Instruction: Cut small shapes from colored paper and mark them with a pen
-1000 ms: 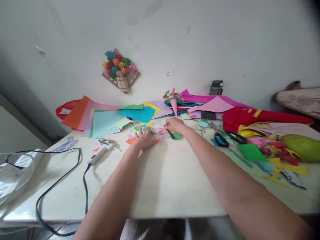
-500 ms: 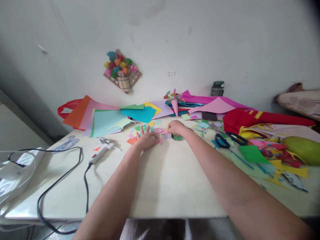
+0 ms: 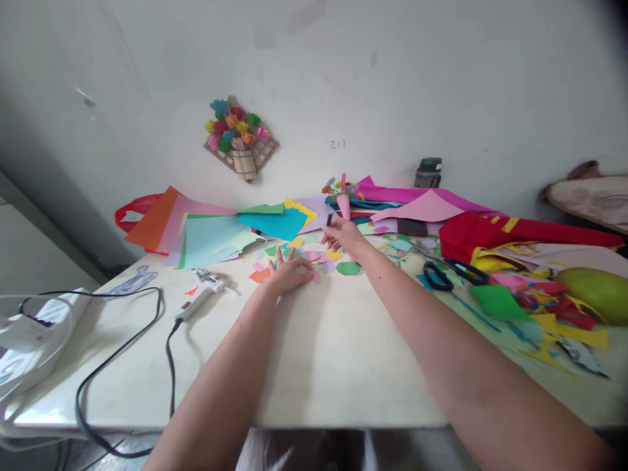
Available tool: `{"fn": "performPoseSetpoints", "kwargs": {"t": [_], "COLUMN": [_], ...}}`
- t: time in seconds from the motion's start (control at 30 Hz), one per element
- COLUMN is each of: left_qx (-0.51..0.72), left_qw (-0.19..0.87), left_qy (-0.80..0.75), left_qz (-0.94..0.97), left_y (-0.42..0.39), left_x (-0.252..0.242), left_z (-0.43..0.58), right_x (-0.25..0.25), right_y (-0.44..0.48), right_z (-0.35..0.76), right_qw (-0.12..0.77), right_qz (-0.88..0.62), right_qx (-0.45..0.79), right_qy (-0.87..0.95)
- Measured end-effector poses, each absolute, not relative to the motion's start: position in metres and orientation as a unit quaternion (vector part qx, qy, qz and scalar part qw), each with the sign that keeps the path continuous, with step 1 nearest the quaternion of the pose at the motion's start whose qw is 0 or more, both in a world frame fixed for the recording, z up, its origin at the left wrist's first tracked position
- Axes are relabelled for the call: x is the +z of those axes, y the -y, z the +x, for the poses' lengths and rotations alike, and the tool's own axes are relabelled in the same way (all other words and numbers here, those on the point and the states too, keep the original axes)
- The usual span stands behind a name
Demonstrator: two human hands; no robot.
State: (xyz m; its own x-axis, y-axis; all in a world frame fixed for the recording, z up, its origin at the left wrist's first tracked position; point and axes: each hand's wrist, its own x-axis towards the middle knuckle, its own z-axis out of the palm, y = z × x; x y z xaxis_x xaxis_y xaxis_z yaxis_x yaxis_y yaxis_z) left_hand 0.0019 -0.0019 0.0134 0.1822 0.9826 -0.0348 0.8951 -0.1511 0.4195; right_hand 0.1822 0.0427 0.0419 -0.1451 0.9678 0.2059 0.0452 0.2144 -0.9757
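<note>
My left hand (image 3: 289, 271) lies on the table with its fingers spread, over small cut paper pieces (image 3: 258, 276) in orange and pink. Raised a little above the table, my right hand (image 3: 343, 237) pinches a small dark object (image 3: 329, 220) that stands up from its fingers; what it is cannot be made out. A green paper oval (image 3: 348, 268) lies below that hand, beside a yellow piece (image 3: 333, 254). Behind the right hand a pink paper cone (image 3: 343, 205) with small paper flowers leans at the back.
A glue gun (image 3: 199, 297) with a black cord lies at left, near a white power strip (image 3: 42, 333). Coloured sheets (image 3: 210, 242) line the back. Dark-handled scissors (image 3: 438, 276), paper scraps and a green rounded object (image 3: 596, 294) are at right.
My right hand has lifted away from the paper pieces, slightly back and left, with the dark object now upright in its fingers. The green oval is uncovered. My left hand has stayed put.
</note>
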Motion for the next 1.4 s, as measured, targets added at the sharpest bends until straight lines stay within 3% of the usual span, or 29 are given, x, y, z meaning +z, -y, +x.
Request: {"fn": "performPoseSetpoints", "kwargs": {"t": [0.17, 0.43, 0.57, 1.0, 1.4], "left_qx": [0.11, 0.072, 0.044, 0.036, 0.039], "left_qw": [0.159, 0.146, 0.128, 0.14, 0.154], "left_qy": [-0.643, -0.662, -0.669, -0.661, -0.67], "left_qz": [0.741, 0.732, 0.731, 0.736, 0.725], "left_y": [0.005, 0.003, 0.001, 0.003, 0.011], "left_x": [0.015, 0.02, 0.022, 0.021, 0.028], "left_z": [0.003, 0.005, 0.005, 0.002, 0.005], "right_x": [0.032, 0.023, 0.011, -0.003, -0.005], "right_y": [-0.044, -0.028, -0.013, 0.005, 0.006], "right_z": [0.172, 0.153, 0.152, 0.164, 0.166], "right_qw": [0.586, 0.558, 0.57, 0.358, 0.322], "right_qz": [-0.445, -0.454, -0.46, -0.549, -0.561], "right_qx": [0.394, 0.484, 0.396, 0.094, 0.044], "right_qy": [0.551, 0.498, 0.554, 0.75, 0.761]}}
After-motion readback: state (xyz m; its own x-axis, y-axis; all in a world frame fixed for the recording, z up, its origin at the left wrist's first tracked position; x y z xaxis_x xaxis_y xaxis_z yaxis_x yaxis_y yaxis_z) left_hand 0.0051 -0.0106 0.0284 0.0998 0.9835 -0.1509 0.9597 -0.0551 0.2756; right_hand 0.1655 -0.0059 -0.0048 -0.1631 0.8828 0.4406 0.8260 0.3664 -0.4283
